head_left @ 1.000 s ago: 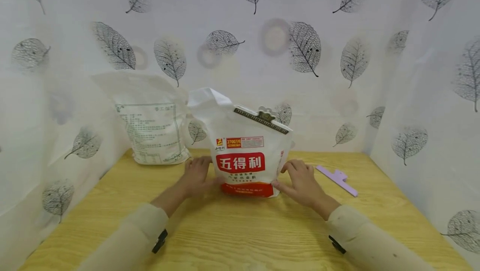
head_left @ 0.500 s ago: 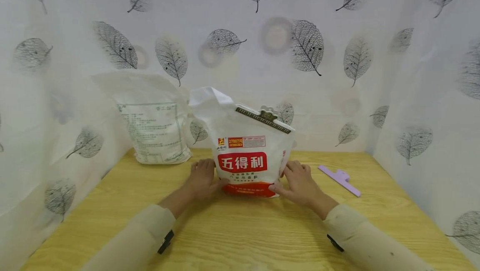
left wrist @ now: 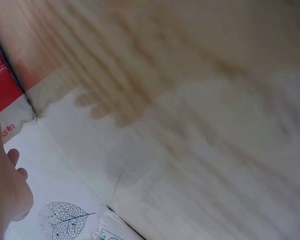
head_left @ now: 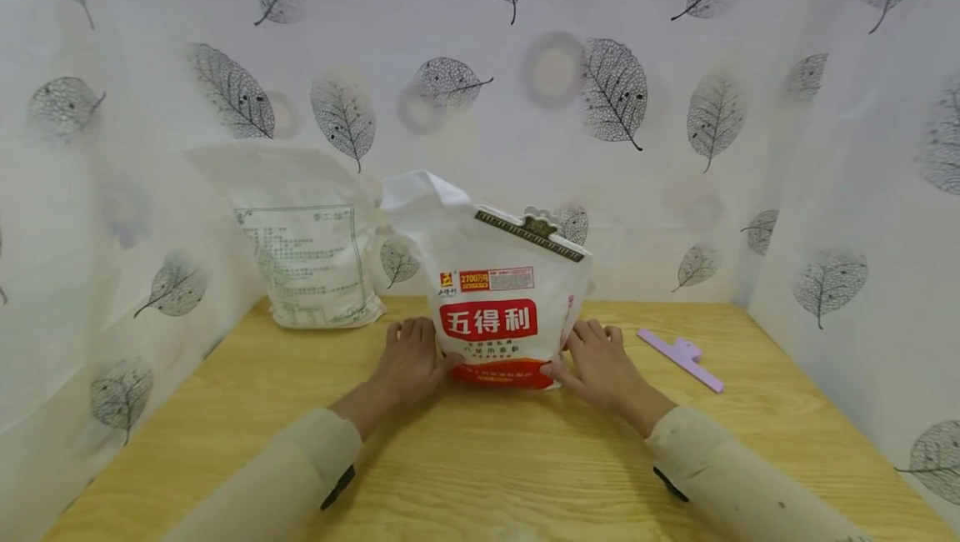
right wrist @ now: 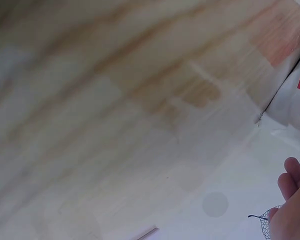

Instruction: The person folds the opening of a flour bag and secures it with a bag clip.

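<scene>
I'm steadying the flour bag (head_left: 495,308) upright near the middle of the bench (head_left: 480,459), its folded top already pinched under a dark sealing clip (head_left: 531,235). My left hand (head_left: 411,358) and right hand (head_left: 600,363) press against its lower sides, fingers nearly straight, cradling rather than clenching. I judge the sealing done and the bag being settled; next I'd need to let go gently so it stays standing. A purple clip (head_left: 681,358) lies to the right, a second bag (head_left: 311,263) behind on the left.

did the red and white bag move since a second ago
Yes. The red and white bag has slid slightly away from the person, toward the back wall, judged against the wooden table; both hands went with it.
</scene>
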Tool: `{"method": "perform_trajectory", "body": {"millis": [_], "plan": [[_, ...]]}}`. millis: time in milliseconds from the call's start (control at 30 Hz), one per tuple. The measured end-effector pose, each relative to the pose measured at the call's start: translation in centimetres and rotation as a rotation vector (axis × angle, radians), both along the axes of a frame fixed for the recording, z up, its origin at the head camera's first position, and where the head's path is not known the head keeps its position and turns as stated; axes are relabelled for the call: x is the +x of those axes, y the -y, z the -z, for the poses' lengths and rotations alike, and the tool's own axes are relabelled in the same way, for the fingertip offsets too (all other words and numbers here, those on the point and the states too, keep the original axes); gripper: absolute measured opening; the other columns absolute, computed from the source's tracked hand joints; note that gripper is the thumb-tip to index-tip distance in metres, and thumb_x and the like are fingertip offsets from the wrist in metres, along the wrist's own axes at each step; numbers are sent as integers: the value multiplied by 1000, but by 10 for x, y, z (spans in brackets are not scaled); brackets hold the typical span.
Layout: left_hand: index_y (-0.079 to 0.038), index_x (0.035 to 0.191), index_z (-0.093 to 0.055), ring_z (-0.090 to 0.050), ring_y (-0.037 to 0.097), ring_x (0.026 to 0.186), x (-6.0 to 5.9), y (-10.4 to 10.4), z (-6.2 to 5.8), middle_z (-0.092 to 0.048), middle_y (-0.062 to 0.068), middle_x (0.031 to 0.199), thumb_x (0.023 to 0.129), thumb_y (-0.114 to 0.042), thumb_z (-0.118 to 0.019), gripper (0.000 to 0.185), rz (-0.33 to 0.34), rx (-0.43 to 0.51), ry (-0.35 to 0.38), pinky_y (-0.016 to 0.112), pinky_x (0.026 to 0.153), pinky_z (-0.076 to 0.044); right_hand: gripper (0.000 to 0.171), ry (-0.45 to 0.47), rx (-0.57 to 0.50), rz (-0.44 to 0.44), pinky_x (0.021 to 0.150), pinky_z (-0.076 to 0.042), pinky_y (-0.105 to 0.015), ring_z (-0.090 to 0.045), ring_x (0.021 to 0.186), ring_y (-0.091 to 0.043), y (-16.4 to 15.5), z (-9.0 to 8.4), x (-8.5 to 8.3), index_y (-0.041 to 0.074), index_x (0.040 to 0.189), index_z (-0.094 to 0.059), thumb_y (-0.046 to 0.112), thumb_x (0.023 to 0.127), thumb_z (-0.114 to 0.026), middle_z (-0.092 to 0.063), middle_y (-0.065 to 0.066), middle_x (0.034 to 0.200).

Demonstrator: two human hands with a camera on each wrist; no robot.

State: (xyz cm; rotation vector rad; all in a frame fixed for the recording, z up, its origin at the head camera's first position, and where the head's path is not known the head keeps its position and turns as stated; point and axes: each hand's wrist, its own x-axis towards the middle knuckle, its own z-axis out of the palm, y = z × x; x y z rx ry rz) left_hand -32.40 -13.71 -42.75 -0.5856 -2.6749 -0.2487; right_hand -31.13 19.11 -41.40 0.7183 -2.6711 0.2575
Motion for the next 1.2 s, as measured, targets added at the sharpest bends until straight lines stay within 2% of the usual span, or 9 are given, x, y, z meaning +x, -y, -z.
{"method": "perform_trajectory", "body": {"millis": [233, 400, 667, 867, 1200], "plan": [[2, 122, -48, -47, 36, 114, -3, -3, 0, -54, 17, 113, 98, -68, -38, 74, -18, -10, -12, 53, 99, -29, 56, -30, 11, 9, 97, -28, -55, -46, 115, -29, 0, 0, -6, 16, 129, -58, 62, 97, -49, -57, -7, 122], [1, 125, -47, -47, 34, 114, -7, -7, 1, -55, 16, 115, 98, -68, -38, 74, -37, -11, -20, 52, 99, -28, 59, 2, 0, 31, 97, -28, -55, -45, 118, -30, -1, -1, -10, 16, 131, -57, 63, 97, -47, -56, -8, 126], [1, 128, -46, -47, 35, 116, -11, -12, -1, -56, 17, 116, 99, -65, -39, 72, -52, -13, 4, 52, 99, -27, 53, 28, -6, 67, 90, -29, -51, -46, 118, -29, -1, -2, -17, 14, 116, -60, 62, 96, -50, -57, -10, 127], [-1, 132, -45, -45, 37, 117, -19, -13, 2, -55, 19, 121, 97, -68, -39, 76, -57, 46, 24, 56, 103, -25, 57, 31, 10, 75, 95, -28, -54, -44, 118, -31, -1, -2, -25, 14, 123, -59, 63, 97, -48, -57, -10, 127], [0, 133, -46, -47, 38, 118, -32, -16, 2, -56, 21, 124, 98, -68, -37, 77, -59, 51, 3, 58, 102, -27, 53, 36, 26, 109, 97, -27, -57, -44, 118, -33, -3, -2, -36, 11, 118, -59, 59, 100, -46, -56, -13, 126]]}}
